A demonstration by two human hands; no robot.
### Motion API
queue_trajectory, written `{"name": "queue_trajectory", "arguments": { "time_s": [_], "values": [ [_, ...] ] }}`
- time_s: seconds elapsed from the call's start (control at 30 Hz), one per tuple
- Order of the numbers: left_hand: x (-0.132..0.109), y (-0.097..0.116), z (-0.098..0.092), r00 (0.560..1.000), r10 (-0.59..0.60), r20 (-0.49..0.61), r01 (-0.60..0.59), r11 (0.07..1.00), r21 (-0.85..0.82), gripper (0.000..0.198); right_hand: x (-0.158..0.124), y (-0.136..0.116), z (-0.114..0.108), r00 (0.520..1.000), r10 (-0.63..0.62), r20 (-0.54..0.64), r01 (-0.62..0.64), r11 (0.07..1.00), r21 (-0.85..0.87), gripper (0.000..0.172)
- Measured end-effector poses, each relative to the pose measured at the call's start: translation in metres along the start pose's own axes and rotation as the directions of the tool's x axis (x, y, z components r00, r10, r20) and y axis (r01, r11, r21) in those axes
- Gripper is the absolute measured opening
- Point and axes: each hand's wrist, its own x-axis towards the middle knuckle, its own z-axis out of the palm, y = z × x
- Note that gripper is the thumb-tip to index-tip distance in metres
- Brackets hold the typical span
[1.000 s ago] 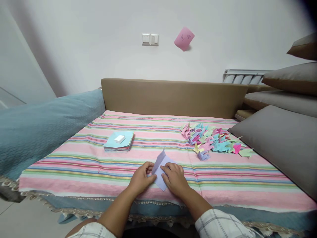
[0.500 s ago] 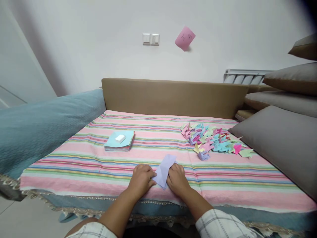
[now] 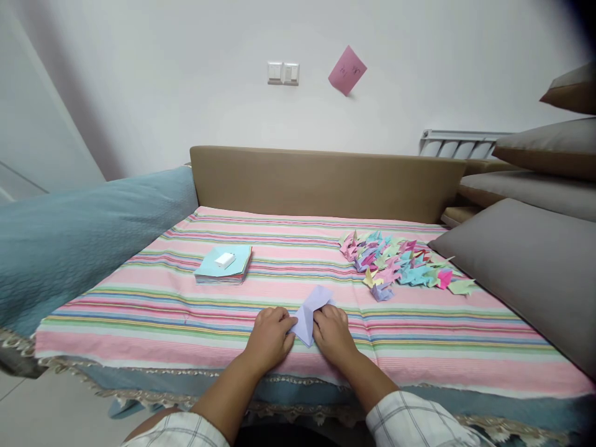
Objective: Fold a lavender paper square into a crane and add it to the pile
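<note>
- L hand: knuckles up, fingers curled down onto the near-left edge of a lavender paper sheet; closed on it, pinching/pressing the edge against the cloth.
- R hand: just at 3 o'clock of the L hand, fingers bent over the sheet's right side, fingertips on the paper; closed grip, thumb hidden so exact pinch can't be told.
- Sheet: partly folded, sits between both hands at the near edge of the striped bedspread; far corner sticks up toward 12 o'clock, clear of the fingers.
- Stack of coloured paper squares at approx 10 o'clock from the hands, well apart; light-blue sheet on top, small white block resting on it.
- Pile of folded paper cranes at approx 1–2 o'clock, mixed pink/blue/green/yellow, near but not touching the hands; one lavender crane lies closest.
- Grey cushion at 3 o'clock, next to the crane pile.
- Teal blanket at 9 o'clock.
- Tan headboard at 12 o'clock; pink note and wall switches on the wall above.
</note>
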Motion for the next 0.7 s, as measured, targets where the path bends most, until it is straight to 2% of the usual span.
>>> {"name": "queue_trajectory", "arguments": {
  "time_s": [0.27, 0.53, 0.7],
  "values": [
    [0.001, -0.001, 0.002, 1.000, 0.000, -0.011, 0.000, 1.000, 0.018, 0.029, -0.002, 0.002, 0.009, 0.997, -0.055, -0.052, 0.058, 0.997, 0.051, 0.031],
    [0.002, 0.002, -0.001, 0.999, -0.032, 0.019, 0.031, 0.999, 0.031, 0.013, -0.006, -0.004, 0.003, 0.997, -0.070, -0.046, 0.072, 0.996, 0.050, 0.030],
    [0.003, -0.002, -0.001, 0.999, -0.045, 0.022, 0.046, 0.999, -0.014, 0.014, -0.009, -0.008, -0.002, 0.995, -0.077, -0.060, 0.079, 0.996, 0.033, 0.030]
  ]
}}
